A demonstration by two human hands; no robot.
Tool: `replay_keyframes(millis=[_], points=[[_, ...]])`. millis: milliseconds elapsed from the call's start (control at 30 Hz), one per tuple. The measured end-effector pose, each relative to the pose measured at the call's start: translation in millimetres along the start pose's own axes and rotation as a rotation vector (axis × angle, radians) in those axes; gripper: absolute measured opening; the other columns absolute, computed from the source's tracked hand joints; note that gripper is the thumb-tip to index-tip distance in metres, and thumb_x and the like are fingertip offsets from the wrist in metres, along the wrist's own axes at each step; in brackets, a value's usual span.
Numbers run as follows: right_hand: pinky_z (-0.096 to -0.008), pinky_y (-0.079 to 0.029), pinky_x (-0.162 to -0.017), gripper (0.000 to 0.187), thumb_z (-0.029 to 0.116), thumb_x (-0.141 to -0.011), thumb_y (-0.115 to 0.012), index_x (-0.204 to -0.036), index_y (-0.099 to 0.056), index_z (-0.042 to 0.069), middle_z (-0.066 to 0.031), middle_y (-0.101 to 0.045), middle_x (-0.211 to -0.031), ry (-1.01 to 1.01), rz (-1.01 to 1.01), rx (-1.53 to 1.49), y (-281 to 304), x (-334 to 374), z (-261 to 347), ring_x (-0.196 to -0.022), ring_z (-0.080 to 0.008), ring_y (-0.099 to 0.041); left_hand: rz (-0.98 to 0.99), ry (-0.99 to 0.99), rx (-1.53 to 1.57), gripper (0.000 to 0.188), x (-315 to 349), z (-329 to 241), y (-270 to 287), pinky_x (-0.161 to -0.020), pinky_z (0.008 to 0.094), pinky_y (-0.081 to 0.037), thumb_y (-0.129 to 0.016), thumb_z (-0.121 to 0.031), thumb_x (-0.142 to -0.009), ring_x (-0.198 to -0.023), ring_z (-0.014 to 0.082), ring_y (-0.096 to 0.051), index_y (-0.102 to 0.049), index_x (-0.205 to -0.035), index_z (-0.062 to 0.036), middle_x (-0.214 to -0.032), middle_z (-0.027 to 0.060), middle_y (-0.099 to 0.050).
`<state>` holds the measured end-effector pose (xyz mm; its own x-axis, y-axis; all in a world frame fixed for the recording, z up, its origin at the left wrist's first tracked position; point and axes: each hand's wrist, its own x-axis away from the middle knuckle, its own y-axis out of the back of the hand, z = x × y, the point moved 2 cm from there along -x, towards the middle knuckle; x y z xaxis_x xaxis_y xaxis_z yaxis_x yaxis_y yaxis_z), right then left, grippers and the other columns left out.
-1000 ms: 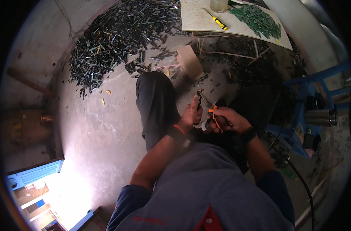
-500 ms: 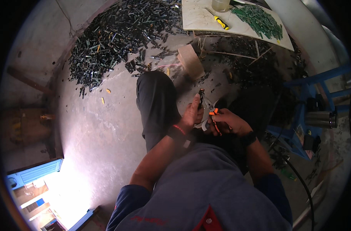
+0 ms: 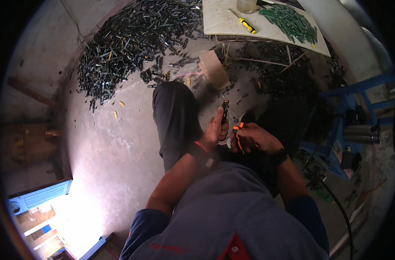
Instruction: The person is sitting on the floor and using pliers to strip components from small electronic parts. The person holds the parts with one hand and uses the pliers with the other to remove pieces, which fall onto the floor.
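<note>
My left hand (image 3: pixel 214 130) is closed around a slim black piece (image 3: pixel 225 111) with a copper-coloured end, which stands up past the thumb between my knees. Just to its right, my right hand (image 3: pixel 261 138) grips pliers with orange-and-black handles (image 3: pixel 238 127). The two hands are close together but apart. My fingers and the shadow hide most of the pliers' jaws, so I cannot tell whether they touch the black piece.
A large heap of black strip-like pieces (image 3: pixel 115 56) covers the floor ahead on the left. A low board table (image 3: pixel 223 21) carries a yellow-and-black screwdriver (image 3: pixel 248 26), green strips (image 3: pixel 288 24) and a clear container (image 3: pixel 246 5). A brown block (image 3: pixel 214 69) stands before it; a blue frame (image 3: pixel 357 89) is at right.
My right hand and the pliers have shifted slightly left, and the handles are tilted a little differently. My left hand keeps its hold on the black piece.
</note>
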<state>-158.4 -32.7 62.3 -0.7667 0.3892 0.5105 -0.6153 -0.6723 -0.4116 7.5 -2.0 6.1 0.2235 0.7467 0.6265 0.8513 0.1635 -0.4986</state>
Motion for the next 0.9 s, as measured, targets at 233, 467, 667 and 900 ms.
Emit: replay_keyframes(millis=[233,467,667,900], points=[[-0.0204,-0.04,-0.046,0.03,0.021,-0.083,-0.049,-0.105,-0.057,0.002,-0.0104,-0.065,-0.078,-0.025,-0.044,0.029,6.8,0.2,-4.7,-0.054,-0.0106,-0.054,0.012,0.11,0.127,0.058,-2.5,0.5,1.0,-0.039,0.0241,-0.012,-0.031,-0.062,-0.092,-0.042,0.0078,-0.017,-0.029,-0.058,-0.0152,-0.053,-0.0046,-0.024],[-0.0214,-0.038,-0.047,0.031,0.008,-0.078,-0.051,-0.108,-0.055,0.003,-0.0033,-0.06,-0.081,0.036,-0.163,0.029,0.2,3.3,1.6,-0.053,-0.007,-0.048,0.036,0.11,0.188,0.058,3.9,-4.0,-3.2,-0.039,0.0237,-0.015,-0.034,-0.064,-0.091,-0.043,0.0081,-0.019,-0.033,-0.061,-0.0142,-0.053,-0.004,-0.025],[-0.0364,-0.044,-0.063,0.024,0.015,-0.08,-0.055,-0.097,-0.052,-0.003,-0.0123,-0.056,-0.071,0.258,-0.47,0.501,19.5,-18.7,-37.7,-0.069,-0.0251,-0.057,0.066,0.048,0.183,0.058,6.6,-5.8,-7.1,-0.039,0.0241,-0.016,-0.036,-0.065,-0.089,-0.042,0.0085,-0.02,-0.033,-0.061,-0.014,-0.053,-0.0037,-0.025],[-0.0442,-0.044,-0.077,0.033,0.012,-0.079,-0.052,-0.107,-0.048,-0.005,-0.0241,-0.058,-0.091,0.226,-0.617,0.846,14.7,-16.2,-29.9,-0.09,-0.041,-0.056,0.053,0.003,0.161,0.058,3.4,-4.5,-5.1,-0.039,0.0236,-0.015,-0.037,-0.065,-0.089,-0.042,0.0083,-0.02,-0.033,-0.061,-0.0138,-0.053,-0.0038,-0.025]])
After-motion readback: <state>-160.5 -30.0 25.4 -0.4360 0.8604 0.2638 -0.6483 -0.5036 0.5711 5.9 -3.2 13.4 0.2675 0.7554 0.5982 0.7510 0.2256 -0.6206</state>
